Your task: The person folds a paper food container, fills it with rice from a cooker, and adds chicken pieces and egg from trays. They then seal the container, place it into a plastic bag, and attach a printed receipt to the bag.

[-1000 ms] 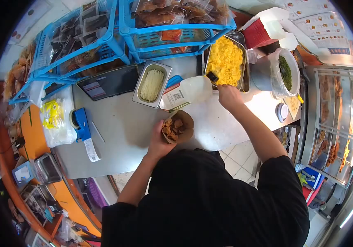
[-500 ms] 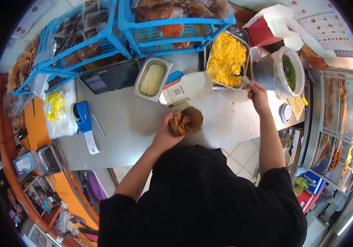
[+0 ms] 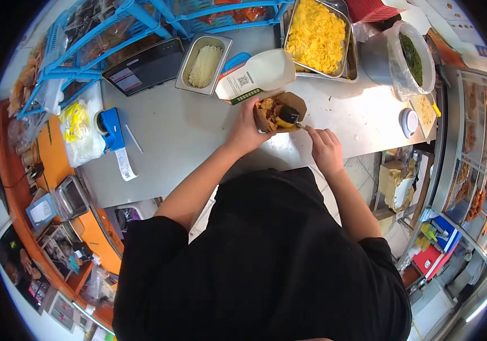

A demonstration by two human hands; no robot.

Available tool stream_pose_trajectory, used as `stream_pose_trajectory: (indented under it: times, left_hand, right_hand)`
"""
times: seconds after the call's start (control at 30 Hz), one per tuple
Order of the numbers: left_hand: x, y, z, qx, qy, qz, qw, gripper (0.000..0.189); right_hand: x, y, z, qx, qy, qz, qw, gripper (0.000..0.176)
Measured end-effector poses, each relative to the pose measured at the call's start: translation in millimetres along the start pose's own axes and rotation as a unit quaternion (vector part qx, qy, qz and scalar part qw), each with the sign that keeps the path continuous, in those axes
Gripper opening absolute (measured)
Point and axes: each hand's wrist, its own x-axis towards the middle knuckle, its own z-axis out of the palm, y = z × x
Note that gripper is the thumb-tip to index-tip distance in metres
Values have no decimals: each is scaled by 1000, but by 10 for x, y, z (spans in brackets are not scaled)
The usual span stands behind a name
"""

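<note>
My left hand (image 3: 247, 133) is wrapped round the side of a brown cardboard food box (image 3: 297, 103), holding it tilted over the steel counter. Browned food pieces (image 3: 267, 106) lie inside, with some yellow egg among them. Pinched by its handle in my right hand (image 3: 327, 150) is a spoon (image 3: 290, 115), its dark bowl inside the box. Just beyond the box lies an open white printed carton (image 3: 243, 82). Scrambled egg (image 3: 317, 37) fills a metal tray at the back.
Behind the carton stands a steel pan (image 3: 182, 85) of pale shreds, beside a tablet (image 3: 144, 67). A lined tub (image 3: 391, 74) of chopped greens is at right. Blue racks (image 3: 141, 20) line the back; a blue tape dispenser (image 3: 112, 133) sits left.
My right hand has brought the spoon from the egg tray, leftward and down, into the box. My left hand has raised the box closer to the white carton. The view has shifted.
</note>
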Motion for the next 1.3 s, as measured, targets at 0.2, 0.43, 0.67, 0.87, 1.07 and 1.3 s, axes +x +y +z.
stream_pose_trajectory:
  times: [0.2, 0.43, 0.67, 0.87, 1.07, 1.3]
  left_hand:
    - [-23, -88, -6, -3, -5, 15, 1000, 110]
    - [-149, 2, 123, -42, 57, -41, 997, 106]
    - [-147, 412, 283, -87, 79, -32, 993, 101]
    - [-371, 260, 734, -11, 203, -83, 976, 106]
    - [-246, 510, 1073, -21, 282, -102, 954, 98]
    - [-269, 633, 1228, 6, 385, -212, 898, 102]
  right_hand:
    - [20, 54, -190, 12, 39, -16, 999, 41]
    - [918, 851, -158, 105, 131, 206, 964, 34]
    - [1422, 1355, -1136, 51, 300, 122, 945, 35]
    - [1817, 3194, -1944, -5, 85, 235, 968, 37]
    - [2111, 3892, -1539, -116, -67, 51, 990, 41]
    - [2117, 4720, -1782, -145, -14, 140, 979, 52]
